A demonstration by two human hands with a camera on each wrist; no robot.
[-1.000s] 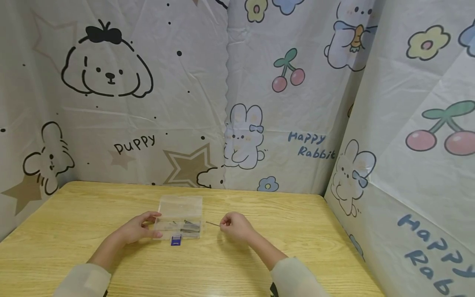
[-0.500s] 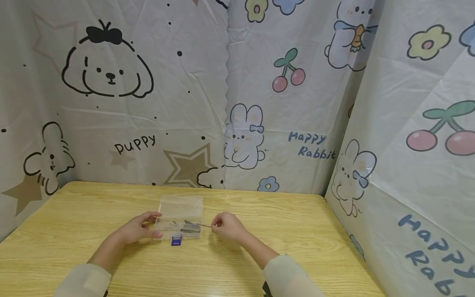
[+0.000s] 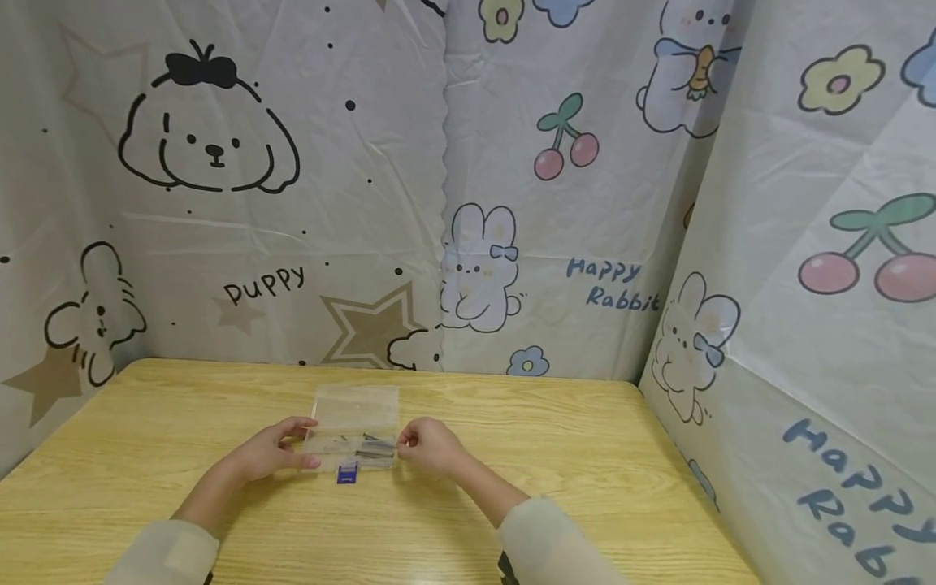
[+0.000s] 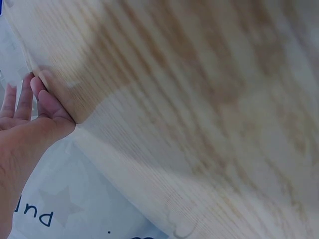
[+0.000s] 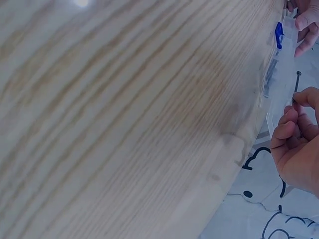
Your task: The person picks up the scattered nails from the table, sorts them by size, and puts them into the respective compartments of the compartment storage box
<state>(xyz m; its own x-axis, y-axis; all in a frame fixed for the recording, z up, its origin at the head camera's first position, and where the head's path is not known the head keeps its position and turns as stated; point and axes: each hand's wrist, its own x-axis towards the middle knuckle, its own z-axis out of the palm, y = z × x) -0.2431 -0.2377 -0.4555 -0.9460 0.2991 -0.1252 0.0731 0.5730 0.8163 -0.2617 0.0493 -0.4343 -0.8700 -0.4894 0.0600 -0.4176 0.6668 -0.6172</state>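
A clear plastic box [image 3: 356, 405] sits on the table with its lid raised at the back and a blue latch [image 3: 347, 474] at its front. Several thin nails [image 3: 374, 454] lie in its right part, and a few small ones show farther left. My left hand [image 3: 269, 449] holds the box's left end, thumb at the front corner and fingers behind. At the box's right edge, my right hand [image 3: 433, 448] pinches a nail [image 5: 297, 82] between thumb and fingertips. In the right wrist view the nail's headed end points away from the hand, towards the box.
The wooden table [image 3: 292, 528] spreads around the box on all sides. Printed cloth [image 3: 366, 203] with cartoon figures hangs behind the table, and more cloth [image 3: 826, 341] stands along its right side.
My right hand has moved left with the nail, from a little right of the box to its right edge. My left hand and the box have stayed in place.
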